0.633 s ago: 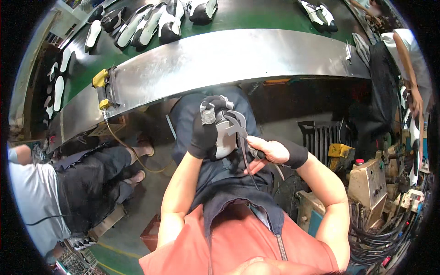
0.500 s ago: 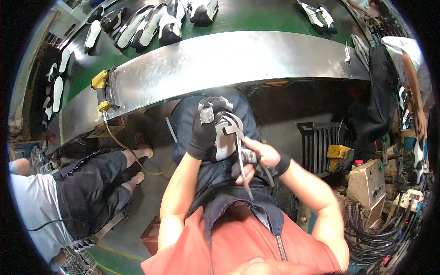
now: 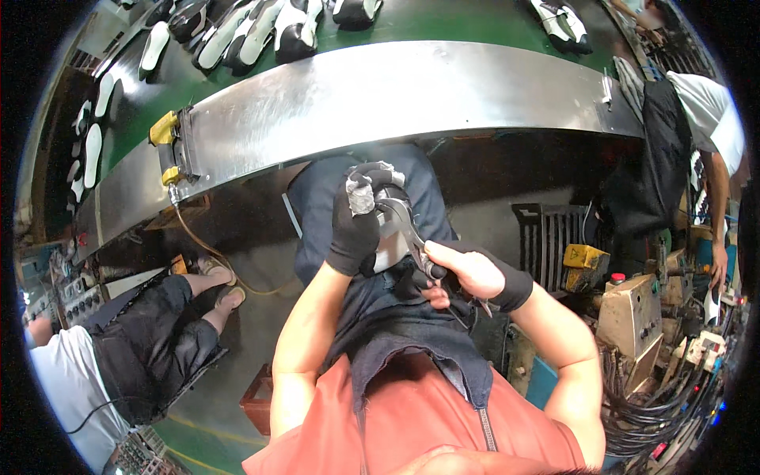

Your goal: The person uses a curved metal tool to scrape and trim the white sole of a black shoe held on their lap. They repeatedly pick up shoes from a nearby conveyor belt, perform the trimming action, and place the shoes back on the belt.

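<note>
My left hand point(image 3: 355, 226), in a black glove with silver tape round its fingertips, is closed round the far end of a white-and-black shoe point(image 3: 388, 252) resting in my lap. My right hand point(image 3: 467, 273) grips metal pincers point(image 3: 412, 236) in a half-fingered dark glove, thumb along the handle. The pincers' curved head meets the shoe close beside my left fingers. Just where the jaws bite is hidden by the hand and the tool. Most of the shoe's near end is covered by the right hand and the tool.
Ahead runs a metal bench edge point(image 3: 356, 91) with a yellow-and-black staple gun point(image 3: 168, 146) and hose. Several shoes point(image 3: 299, 28) stand on the green belt point(image 3: 443, 24) behind it. A seated co-worker point(image 3: 142, 340) is at left, another person point(image 3: 712, 119) at right, near a control box point(image 3: 629, 313).
My right hand has shifted slightly right, and the pincers have turned, their handles now gathered into my palm. My left hand keeps its hold on the shoe. The co-worker at left has moved.
</note>
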A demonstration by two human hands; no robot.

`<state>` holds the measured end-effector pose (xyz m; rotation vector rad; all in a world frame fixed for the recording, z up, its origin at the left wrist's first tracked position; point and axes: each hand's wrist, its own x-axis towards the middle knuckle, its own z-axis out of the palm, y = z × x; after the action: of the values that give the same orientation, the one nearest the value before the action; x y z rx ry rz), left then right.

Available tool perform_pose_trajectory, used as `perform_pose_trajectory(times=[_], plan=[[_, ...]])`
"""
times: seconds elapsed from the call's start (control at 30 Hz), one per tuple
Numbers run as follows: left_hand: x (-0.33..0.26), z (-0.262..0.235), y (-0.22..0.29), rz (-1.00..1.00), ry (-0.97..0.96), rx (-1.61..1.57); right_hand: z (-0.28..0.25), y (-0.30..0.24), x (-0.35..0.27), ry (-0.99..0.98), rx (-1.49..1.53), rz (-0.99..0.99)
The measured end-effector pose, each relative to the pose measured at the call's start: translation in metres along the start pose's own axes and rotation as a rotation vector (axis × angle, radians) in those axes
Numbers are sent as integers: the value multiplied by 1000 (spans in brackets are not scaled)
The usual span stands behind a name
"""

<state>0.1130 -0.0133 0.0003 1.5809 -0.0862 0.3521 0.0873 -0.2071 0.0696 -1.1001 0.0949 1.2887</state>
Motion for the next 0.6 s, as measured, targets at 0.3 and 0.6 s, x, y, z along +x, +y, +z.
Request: perform_pose_trajectory(times=[0.3, 0.6], plan=[[4, -13, -22, 115, -45, 89, 6, 78, 70, 455, -688, -669], [1, -8, -29, -51, 14, -94, 16, 64, 56, -34, 567, -174]])
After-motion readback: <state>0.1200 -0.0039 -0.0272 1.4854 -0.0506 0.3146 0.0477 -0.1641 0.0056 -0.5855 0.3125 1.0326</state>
